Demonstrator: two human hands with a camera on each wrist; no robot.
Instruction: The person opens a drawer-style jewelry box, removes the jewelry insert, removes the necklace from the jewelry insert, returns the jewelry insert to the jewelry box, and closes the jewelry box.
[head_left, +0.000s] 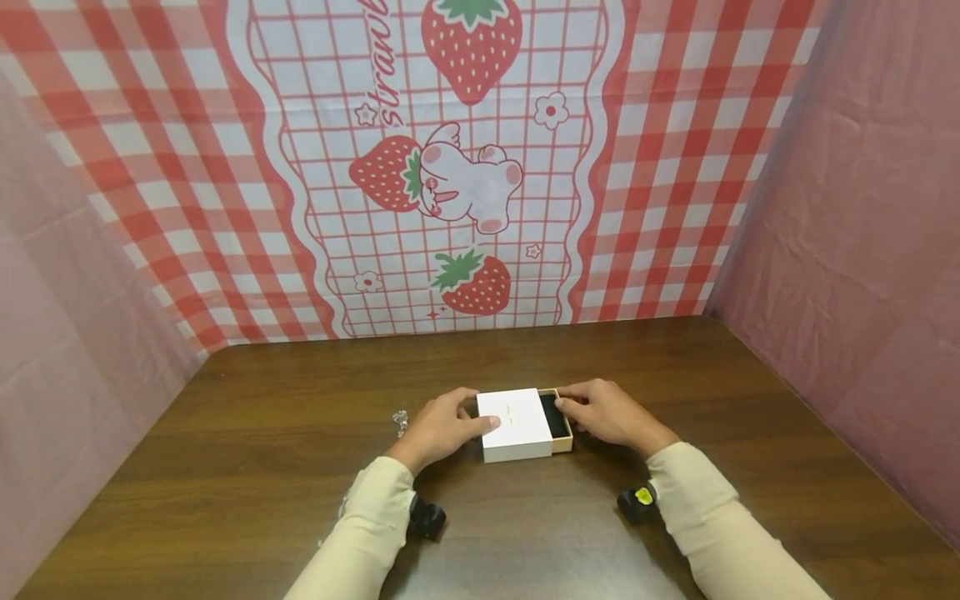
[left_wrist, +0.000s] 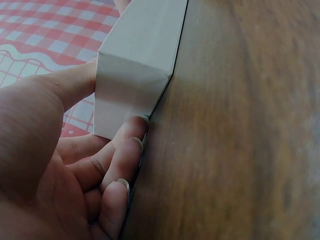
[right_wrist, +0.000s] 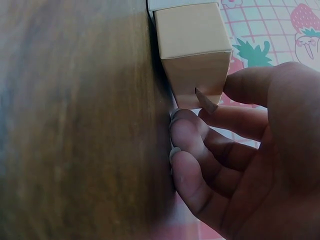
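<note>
A white cardboard box sleeve point(head_left: 513, 433) lies flat on the table, with small gold print on top. Out of its right end sticks a tan drawer point(head_left: 562, 446) with a black lining point(head_left: 553, 415). My left hand point(head_left: 442, 429) grips the sleeve's left end, thumb on the top face. In the left wrist view its other fingers curl at the end wall and along the table. My right hand point(head_left: 609, 408) pinches the drawer's outer end between thumb and fingers. A small pull tab point(right_wrist: 206, 101) pokes from that end, against the index finger. The drawer's inside is mostly hidden.
A small silvery chain-like piece point(head_left: 401, 422) lies on the brown wooden table point(head_left: 300, 467), left of my left hand. A red checked strawberry cloth point(head_left: 652, 167) hangs behind the table. Pink curtains point(head_left: 847, 250) stand at both sides. Black wrist cameras point(head_left: 427, 517) sit under both forearms.
</note>
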